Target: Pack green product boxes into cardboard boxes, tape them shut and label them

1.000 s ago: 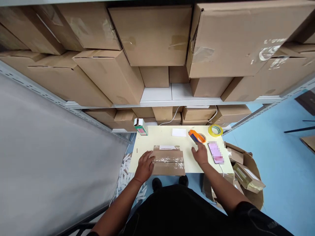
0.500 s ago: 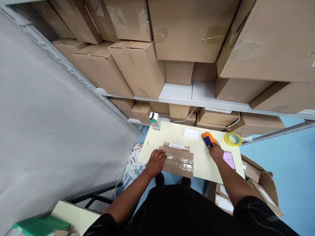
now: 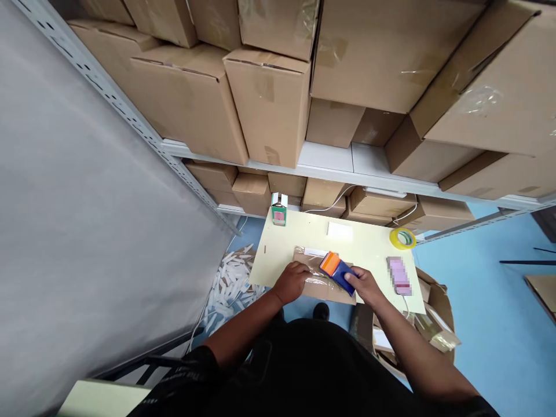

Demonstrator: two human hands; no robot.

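Pale table (image 3: 369, 246), left hand (image 3: 292, 282) on carton (image 3: 320, 285), grip unclear, right hand (image 3: 365, 284) grasping tape dispenser (image 3: 338, 273) over it
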